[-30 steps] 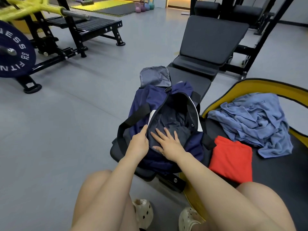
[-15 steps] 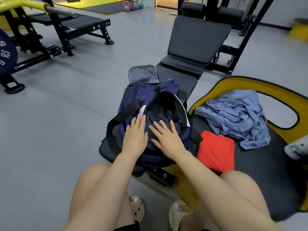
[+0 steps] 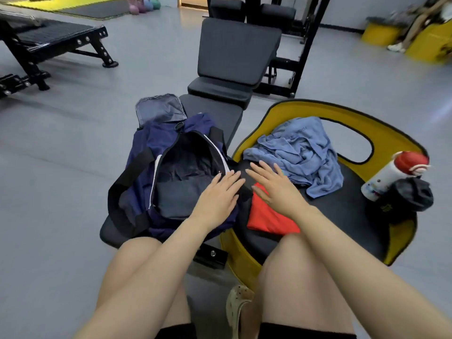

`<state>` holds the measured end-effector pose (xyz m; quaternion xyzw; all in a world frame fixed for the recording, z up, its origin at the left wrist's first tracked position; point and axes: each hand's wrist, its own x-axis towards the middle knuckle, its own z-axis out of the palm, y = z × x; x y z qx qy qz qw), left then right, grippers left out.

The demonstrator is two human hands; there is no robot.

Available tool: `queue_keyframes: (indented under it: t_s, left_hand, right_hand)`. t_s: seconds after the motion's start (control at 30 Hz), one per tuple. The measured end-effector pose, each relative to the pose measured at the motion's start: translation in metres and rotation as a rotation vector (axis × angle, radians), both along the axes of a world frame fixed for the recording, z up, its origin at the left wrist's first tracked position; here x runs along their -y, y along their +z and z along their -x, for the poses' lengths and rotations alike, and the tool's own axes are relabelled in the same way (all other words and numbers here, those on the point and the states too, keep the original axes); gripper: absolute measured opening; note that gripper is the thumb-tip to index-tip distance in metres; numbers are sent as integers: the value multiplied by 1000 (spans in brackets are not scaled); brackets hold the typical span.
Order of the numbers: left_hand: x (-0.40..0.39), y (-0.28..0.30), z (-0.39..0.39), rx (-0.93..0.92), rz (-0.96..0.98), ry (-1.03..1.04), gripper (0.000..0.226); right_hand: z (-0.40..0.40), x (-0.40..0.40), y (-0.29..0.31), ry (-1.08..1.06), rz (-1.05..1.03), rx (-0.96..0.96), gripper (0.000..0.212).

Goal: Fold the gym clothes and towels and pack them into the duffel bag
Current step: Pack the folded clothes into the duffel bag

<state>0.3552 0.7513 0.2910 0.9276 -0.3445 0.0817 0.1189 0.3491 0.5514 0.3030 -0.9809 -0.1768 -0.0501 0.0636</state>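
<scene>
A dark folded garment (image 3: 179,199) is seen packed inside the open duffel bag (image 3: 146,152). Both hands, left (image 3: 216,195) and right (image 3: 275,189), are held spread and empty just right of the bag, the right over the folded red garment (image 3: 269,220). That piece is judged next to be lifted in; the crumpled blue towel (image 3: 298,150) beyond it remains to be folded.

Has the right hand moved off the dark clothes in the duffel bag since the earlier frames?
Yes. The right hand has left the duffel bag opening and moved to its right, now over the red garment beside it.
</scene>
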Motion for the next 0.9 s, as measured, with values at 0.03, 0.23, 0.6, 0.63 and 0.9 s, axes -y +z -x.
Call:
queue_keyframes:
  t_s: [0.03, 0.23, 0.6, 0.63, 0.9]
  left_hand:
    - [10, -4, -1, 8, -45, -53, 48]
    - [58, -44, -10, -153, -301, -183, 53]
    - [93, -107, -13, -447, -348, -148, 74]
    - [94, -109, -15, -437, -328, -141, 73]
    - [103, -110, -24, -414, -110, -11, 43]
  right_hand:
    - [1, 13, -2, -33, 17, -37, 49]
    - [7, 60, -26, -102, 68, -267, 51]
    - [23, 83, -92, -211, -140, -573, 66]
    - [23, 85, -96, -204, -144, -580, 71]
    - [29, 85, -98, -204, -36, -531, 84]
